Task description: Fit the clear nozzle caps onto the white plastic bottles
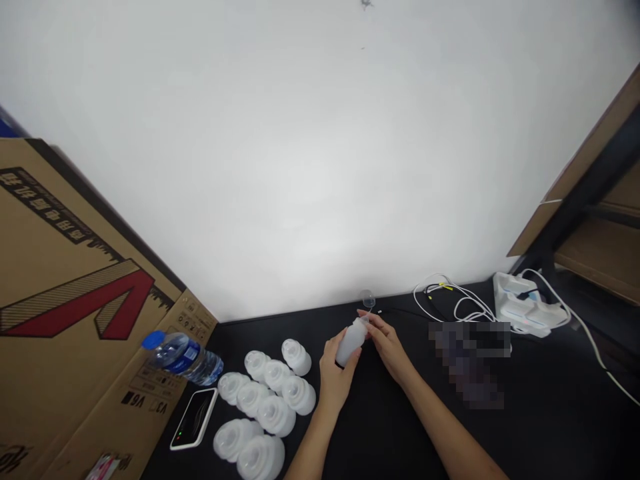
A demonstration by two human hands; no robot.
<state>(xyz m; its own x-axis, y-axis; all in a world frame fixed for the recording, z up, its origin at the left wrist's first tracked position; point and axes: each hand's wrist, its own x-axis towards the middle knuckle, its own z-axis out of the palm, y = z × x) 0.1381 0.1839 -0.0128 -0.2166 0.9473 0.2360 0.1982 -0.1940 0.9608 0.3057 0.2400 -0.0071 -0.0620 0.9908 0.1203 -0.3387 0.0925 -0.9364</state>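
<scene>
A small frosted white plastic bottle (pixel 351 343) lies tilted in my left hand (pixel 336 370), whose fingers and thumb wrap round its body. At the bottle's neck, my right hand (pixel 387 343) pinches a small clear piece (pixel 365 320); its exact shape is too small to make out. Just beyond my fingertips, a clear dome-shaped cap (pixel 369 299) sits on the black table by the wall. To the left of my left hand, several similar white bottles (pixel 275 415) stand upright in a close group, with clear tops.
Left of the bottles are a white-edged phone-like device (pixel 195 419) and a blue-capped water bottle (pixel 186 357), against a large cardboard box (pixel 90 300). On the right, white cables (pixel 467 303) lie beside a white charging dock (pixel 525 307) and a blurred-out patch (pixel 470 367). A white wall (pixel 310 167) bounds the table (pixel 380 427).
</scene>
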